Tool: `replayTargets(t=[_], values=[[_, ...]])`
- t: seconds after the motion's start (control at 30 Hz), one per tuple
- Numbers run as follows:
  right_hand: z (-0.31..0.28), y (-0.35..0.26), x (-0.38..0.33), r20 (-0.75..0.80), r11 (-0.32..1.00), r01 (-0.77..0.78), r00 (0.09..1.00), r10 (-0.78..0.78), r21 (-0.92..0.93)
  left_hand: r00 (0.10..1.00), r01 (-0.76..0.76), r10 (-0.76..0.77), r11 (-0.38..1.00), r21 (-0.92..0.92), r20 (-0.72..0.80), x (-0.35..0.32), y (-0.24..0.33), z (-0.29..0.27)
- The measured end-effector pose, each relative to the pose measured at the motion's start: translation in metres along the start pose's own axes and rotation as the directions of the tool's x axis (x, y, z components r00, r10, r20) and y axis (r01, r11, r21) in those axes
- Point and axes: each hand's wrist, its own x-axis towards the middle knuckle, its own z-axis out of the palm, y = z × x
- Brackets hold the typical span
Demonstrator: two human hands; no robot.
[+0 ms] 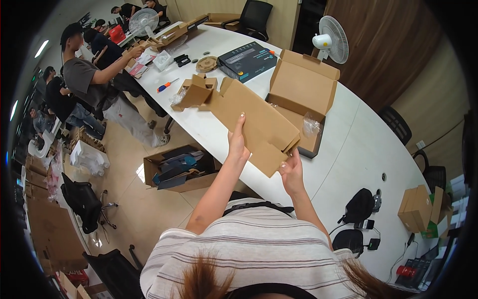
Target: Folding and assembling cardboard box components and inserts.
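Cardboard sleeve [259,119] held in two hands above a white table

Both bare hands grip the brown folded sleeve, tilted over the near edge of the white table [343,144]. The left hand [239,142] is partly closed on its left edge, thumb laid along the upper face, the other fingers hidden beneath. The right hand [293,172] is curled round the near right corner, where folded flaps stand apart; its thumb presses close to the edge, and how far the remaining fingers close cannot be told.

Just beyond the sleeve's right side, a brown mailer box [304,79] lies with its lid raised, a clear plastic bag [311,126] inside. By the sleeve's far end sits a small open carton [195,93] with clear wrapping [178,95] at its left; whether sleeve and carton touch is unclear. Farther back lie a flat black printed box [247,61], a round brown object [207,63] and an orange-and-blue screwdriver [168,85].

On the floor, left of the table, a larger carton [194,184] holds dark and blue pieces. A white fan [332,40] stands past the mailer box. Across the table's far left side, a co-worker in a cap and dark T-shirt [84,74] reaches toward the tabletop. Black pouches [359,205] rest at the right.
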Motion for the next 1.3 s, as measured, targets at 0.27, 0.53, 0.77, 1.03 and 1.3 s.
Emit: replayTargets(t=[0.27, 0.53, 0.77, 1.03, 1.3], values=[[0.009, 0.021, 0.008, -0.276, 0.998, -0.063, 0.96, 0.052, -0.031, 0.994, -0.097, 0.101, 0.986, 0.139, -0.027, -0.02, -0.003, 0.014], [0.01, 0.011, 0.01, -0.352, 0.994, -0.088, 0.93, 0.105, 0.064, 0.992, -0.113, 0.108, 0.99, 0.082, 0.063, -0.026, -0.009, 0.012], [-0.006, 0.003, 0.012, -0.223, 0.996, -0.024, 0.975, 0.004, -0.088, 0.995, -0.098, 0.097, 0.991, 0.09, 0.014, -0.023, -0.004, 0.019], [0.042, -0.016, -0.003, -0.152, 0.952, 0.203, 0.959, -0.241, -0.228, 0.983, -0.168, 0.169, 0.985, 0.029, -0.071, -0.005, -0.004, 0.001], [-0.002, -0.019, 0.012, -0.38, 0.983, 0.181, 0.912, -0.157, 0.03, 0.993, -0.072, 0.077, 0.996, 0.054, -0.085, -0.023, -0.002, 0.023]])
